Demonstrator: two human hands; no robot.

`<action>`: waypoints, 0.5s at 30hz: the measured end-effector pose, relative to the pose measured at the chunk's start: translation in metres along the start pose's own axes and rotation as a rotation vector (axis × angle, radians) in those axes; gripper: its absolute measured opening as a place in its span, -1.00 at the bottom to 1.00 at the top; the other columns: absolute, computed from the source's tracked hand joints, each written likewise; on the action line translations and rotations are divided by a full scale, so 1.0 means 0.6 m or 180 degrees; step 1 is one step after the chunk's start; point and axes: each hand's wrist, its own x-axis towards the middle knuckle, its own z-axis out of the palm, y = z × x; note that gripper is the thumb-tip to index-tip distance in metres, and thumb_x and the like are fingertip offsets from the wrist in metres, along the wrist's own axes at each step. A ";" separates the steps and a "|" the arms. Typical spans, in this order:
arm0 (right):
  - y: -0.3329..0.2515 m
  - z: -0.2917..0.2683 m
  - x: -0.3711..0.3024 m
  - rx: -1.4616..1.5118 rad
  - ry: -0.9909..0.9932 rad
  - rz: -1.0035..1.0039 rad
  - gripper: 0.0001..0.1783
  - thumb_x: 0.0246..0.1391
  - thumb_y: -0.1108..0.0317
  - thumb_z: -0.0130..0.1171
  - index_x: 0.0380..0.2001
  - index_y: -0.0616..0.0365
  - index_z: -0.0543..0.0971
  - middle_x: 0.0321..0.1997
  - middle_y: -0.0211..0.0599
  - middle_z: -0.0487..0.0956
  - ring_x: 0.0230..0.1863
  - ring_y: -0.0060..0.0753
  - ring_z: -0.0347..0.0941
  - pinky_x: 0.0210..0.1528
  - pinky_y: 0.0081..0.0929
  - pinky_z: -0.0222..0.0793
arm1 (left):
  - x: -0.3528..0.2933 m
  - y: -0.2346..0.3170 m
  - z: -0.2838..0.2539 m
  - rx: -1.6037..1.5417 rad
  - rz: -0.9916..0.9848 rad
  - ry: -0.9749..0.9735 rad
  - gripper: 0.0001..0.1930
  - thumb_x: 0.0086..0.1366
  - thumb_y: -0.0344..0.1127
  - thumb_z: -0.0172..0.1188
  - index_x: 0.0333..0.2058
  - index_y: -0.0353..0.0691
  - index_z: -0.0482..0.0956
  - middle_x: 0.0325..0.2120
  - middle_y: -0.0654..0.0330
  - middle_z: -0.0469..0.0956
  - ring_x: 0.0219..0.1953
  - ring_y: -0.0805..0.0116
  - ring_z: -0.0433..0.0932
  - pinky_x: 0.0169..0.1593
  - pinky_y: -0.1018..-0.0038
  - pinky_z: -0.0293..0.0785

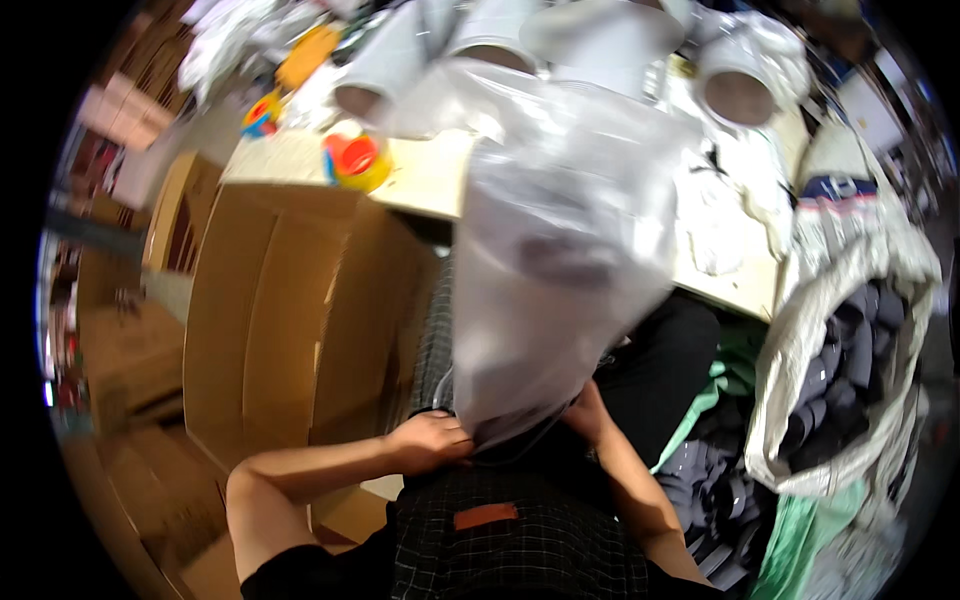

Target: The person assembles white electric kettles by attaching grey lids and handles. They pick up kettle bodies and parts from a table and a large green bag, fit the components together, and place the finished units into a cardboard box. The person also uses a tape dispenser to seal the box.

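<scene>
A large translucent plastic bag (560, 270) billows up from my lap over the table edge, smeared by motion. At its lower left edge my left hand (432, 442) is closed on the plastic, fingers curled. My right hand (588, 412) grips the lower right side of the same bag; its fingertips are partly hidden behind the plastic. Something dark shows through the bag's middle, but I cannot tell if it is inside or behind. Close to my left arm stands an open cardboard box (290, 320).
Grey pipe-like cylinders (738, 85) and tape rolls (358, 160) are on the pale table (425, 170). White gloves (718, 220) lie at its right. A white woven sack (770, 440) of dark grey fittings stands right, above more loose fittings (715, 490). Cardboard boxes (135, 350) fill the left.
</scene>
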 end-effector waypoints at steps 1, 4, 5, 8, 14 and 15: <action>-0.012 0.000 0.042 0.0410 -0.0486 0.0283 -0.23 0.10 0.48 0.36 0.36 0.22 0.30 0.26 -0.05 0.45 0.37 -0.06 0.34 0.38 -0.29 0.30 | -0.006 0.009 0.018 -0.0038 -0.0541 -0.0003 -0.81 0.38 -0.17 0.17 -0.29 -0.14 0.62 -0.31 0.19 0.58 -0.27 0.19 0.60 -0.17 0.27 0.57; -0.164 0.096 0.150 0.0816 -0.1592 0.0218 -0.43 0.19 0.49 0.23 0.26 0.17 0.37 0.08 -0.21 0.59 0.09 -0.28 0.51 0.10 -0.29 0.46 | -0.039 0.060 0.056 0.0037 -0.1669 0.0443 -0.80 0.30 -0.22 0.19 -0.19 -0.17 0.65 -0.29 0.13 0.60 -0.30 0.17 0.62 -0.22 0.26 0.58; -0.196 0.156 0.167 0.1618 -0.2054 0.0870 -0.54 0.23 0.48 0.18 0.20 0.15 0.46 0.05 -0.22 0.60 0.01 -0.34 0.55 -0.01 -0.32 0.50 | -0.061 0.085 0.043 0.0355 -0.1670 0.0878 -0.76 0.21 -0.25 0.25 -0.17 -0.19 0.64 -0.31 0.12 0.60 -0.31 0.15 0.62 -0.26 0.25 0.58; -0.218 0.313 0.219 0.0118 -0.2297 -0.0680 -0.63 0.23 0.39 0.16 0.10 0.18 0.50 -0.03 -0.15 0.61 -0.15 -0.22 0.57 -0.16 -0.35 0.48 | -0.111 0.127 -0.027 0.0955 -0.2000 0.1936 -0.57 -0.04 -0.33 0.38 -0.12 -0.23 0.60 -0.30 0.07 0.59 -0.29 0.08 0.62 -0.31 0.22 0.57; -0.231 0.473 0.308 -0.2612 -0.1518 -0.3740 -0.55 0.06 0.06 0.35 -0.09 0.11 0.59 -0.07 -0.20 0.59 0.08 -0.13 0.48 0.16 -0.07 0.33 | -0.324 0.090 -0.160 0.2249 -0.3793 0.2001 -0.73 0.04 -0.50 0.19 -0.21 -0.28 0.58 -0.03 0.00 0.58 -0.05 -0.08 0.58 -0.03 0.15 0.54; -0.232 0.469 0.321 -0.2934 -0.2130 -0.3522 -0.55 0.05 -0.01 0.34 -0.13 0.10 0.61 -0.11 -0.23 0.60 0.06 -0.14 0.48 0.14 -0.10 0.34 | -0.379 0.066 -0.154 0.2029 -0.3955 0.1663 -0.76 0.11 -0.50 0.15 -0.21 -0.26 0.60 -0.01 -0.01 0.58 -0.04 -0.09 0.58 0.00 0.15 0.53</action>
